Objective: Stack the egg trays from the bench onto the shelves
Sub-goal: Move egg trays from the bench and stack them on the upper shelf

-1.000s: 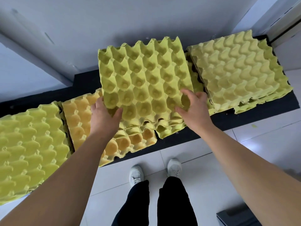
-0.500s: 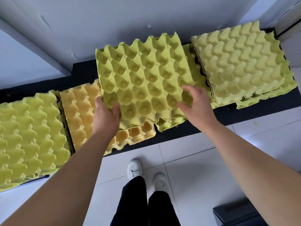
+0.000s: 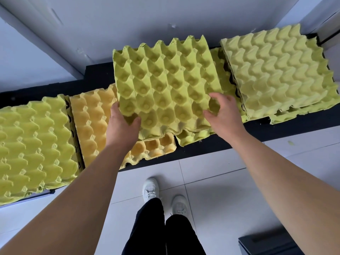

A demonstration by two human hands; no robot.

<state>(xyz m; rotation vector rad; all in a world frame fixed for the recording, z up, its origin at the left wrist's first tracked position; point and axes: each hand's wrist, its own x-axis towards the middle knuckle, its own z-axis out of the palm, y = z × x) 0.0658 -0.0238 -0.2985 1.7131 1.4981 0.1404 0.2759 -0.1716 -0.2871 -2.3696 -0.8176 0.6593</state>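
A yellow-green egg tray [image 3: 165, 85] is lifted cup side up over the black bench [image 3: 99, 74]. My left hand [image 3: 122, 127] grips its near left corner. My right hand [image 3: 223, 115] pinches its near right edge. Under it lie an orange tray [image 3: 92, 115] and a green tray [image 3: 195, 137], both partly covered. A green stack [image 3: 33, 148] sits bumps up at the far left. Another pale green stack [image 3: 279, 70] sits bumps up at the right. No shelves are in view.
A pale wall [image 3: 147, 19] rises right behind the bench. White floor tiles [image 3: 230, 181] lie in front, with my feet in white shoes [image 3: 150, 188] on them. A dark box corner [image 3: 272, 243] shows at the bottom right.
The held tray has risen a little off the trays beneath, both hands still on its near edge. The view has shifted slightly and my feet have moved.
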